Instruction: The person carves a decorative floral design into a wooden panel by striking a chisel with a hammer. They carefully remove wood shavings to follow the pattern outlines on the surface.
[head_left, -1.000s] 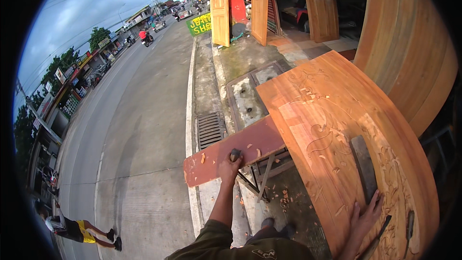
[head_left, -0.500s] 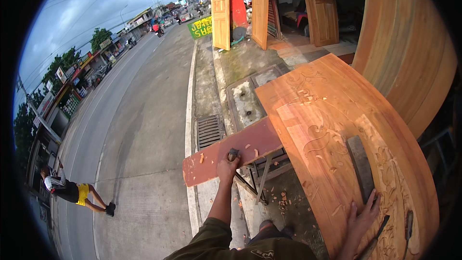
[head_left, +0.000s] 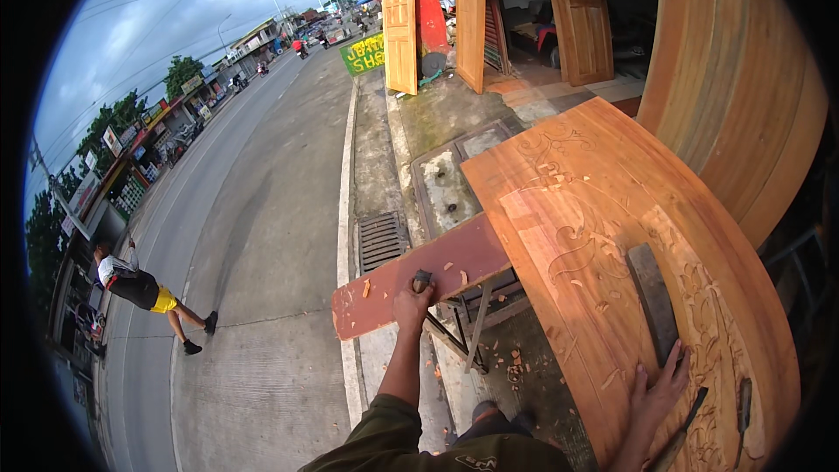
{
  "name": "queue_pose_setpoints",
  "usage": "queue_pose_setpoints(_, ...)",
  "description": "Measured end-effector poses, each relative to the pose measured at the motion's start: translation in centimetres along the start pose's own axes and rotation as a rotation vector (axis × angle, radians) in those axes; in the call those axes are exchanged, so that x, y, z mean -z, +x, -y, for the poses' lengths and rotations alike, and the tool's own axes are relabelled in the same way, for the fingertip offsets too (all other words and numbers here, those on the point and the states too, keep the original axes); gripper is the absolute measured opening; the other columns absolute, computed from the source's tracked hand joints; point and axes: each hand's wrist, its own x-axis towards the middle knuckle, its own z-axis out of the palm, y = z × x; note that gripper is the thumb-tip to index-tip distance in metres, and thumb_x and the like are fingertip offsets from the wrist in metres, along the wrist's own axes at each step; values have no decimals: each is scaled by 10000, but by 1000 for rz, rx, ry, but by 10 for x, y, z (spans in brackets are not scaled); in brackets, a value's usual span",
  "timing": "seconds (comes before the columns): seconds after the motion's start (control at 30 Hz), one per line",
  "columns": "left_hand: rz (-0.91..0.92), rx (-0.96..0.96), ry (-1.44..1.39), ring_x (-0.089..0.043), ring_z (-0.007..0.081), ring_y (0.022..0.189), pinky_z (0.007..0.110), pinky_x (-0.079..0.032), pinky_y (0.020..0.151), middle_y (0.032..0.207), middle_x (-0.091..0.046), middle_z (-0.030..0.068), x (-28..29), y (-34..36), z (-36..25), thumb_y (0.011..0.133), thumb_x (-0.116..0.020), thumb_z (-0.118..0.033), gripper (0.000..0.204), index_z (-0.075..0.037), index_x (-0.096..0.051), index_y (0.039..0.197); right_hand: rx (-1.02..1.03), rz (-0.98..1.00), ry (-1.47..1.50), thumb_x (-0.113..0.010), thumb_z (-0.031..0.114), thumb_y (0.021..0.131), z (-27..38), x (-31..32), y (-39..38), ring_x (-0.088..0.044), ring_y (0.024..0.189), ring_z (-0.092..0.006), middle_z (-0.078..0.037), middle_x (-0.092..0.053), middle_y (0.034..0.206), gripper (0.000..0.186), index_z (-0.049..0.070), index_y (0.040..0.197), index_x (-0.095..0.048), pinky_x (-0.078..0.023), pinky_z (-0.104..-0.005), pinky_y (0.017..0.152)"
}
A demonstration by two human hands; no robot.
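Note:
My left hand (head_left: 409, 308) is closed round a dark, rounded, knob-like piece (head_left: 422, 280) above the reddish-brown board (head_left: 384, 297). Most of that piece is hidden by the fingers. My right hand (head_left: 654, 398) lies with its fingers stretched out on a large wooden panel (head_left: 559, 297). Its fingertips meet the near end of a flat, dark grey block (head_left: 654, 297). Carved scrolls and leaves (head_left: 708, 323) run along the panel's right part. Beside my right hand lie a dark-tipped carving tool (head_left: 690, 419) and a slim carving tool (head_left: 744, 411).
Wood chips lie on the panel, board and ground. A metal stand (head_left: 472, 332) supports the red-brown board. Left of it are a drain grate (head_left: 382, 239) and a road, where a person in yellow shorts (head_left: 153, 293) walks. Wooden doors (head_left: 399, 26) stand upright at the back.
The person on the road has stepped along, and motorbikes farther off have shifted. My hands hold nearly the same places; the view has tilted slightly.

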Motion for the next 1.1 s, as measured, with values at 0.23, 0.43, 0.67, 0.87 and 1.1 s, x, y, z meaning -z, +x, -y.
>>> queue_pose_setpoints(0.23, -8, 3, 24, -758, 457, 1024, 541, -585, 876, 1060, -799, 237, -1, 3, 4, 876, -775, -576, 638, -133, -750, 1334, -1, 9, -9, -759, 359, 954, 1, 0, 1, -446, 1482, -506, -286, -414, 1671, 850, 128, 1692, -409, -367, -606, 1214)
queue_pose_setpoints(0.43, -27, -17, -17, -757, 460, 1020, 542, -582, 872, 1047, -798, 239, -1, 0, 0, 878, -780, -558, 605, -118, -759, 1293, 1, 3, -12, -767, 359, 948, 1, 1, 1, -453, 1479, -499, -286, -417, 1668, 859, 130, 1693, -408, -369, -603, 1213)
queue_pose_setpoints(0.67, -25, -8, -12, -758, 457, 1017, 540, -578, 868, 1041, -800, 232, 0, -1, -1, 879, -777, -549, 571, -120, -765, 1256, -24, 19, -22, -779, 338, 938, 2, 1, 0, -447, 1483, -490, -280, -412, 1672, 872, 136, 1697, -402, -364, -604, 1218)
queue_pose_setpoints(0.87, -34, -4, -1, -757, 458, 1018, 542, -577, 871, 1043, -800, 229, 0, -1, -1, 868, -776, -552, 573, -125, -767, 1250, -7, 8, -5, -781, 334, 937, 4, 4, 1, -443, 1481, -495, -281, -412, 1669, 867, 124, 1692, -408, -360, -609, 1218)
queue_pose_setpoints(1.1, -24, 4, -23, -753, 465, 1020, 548, -575, 868, 1044, -799, 230, 1, -2, -2, 868, -772, -553, 570, -130, -768, 1251, -2, 4, 11, -777, 335, 941, 3, 3, 1, -442, 1482, -495, -283, -415, 1666, 860, 120, 1689, -412, -352, -609, 1223)
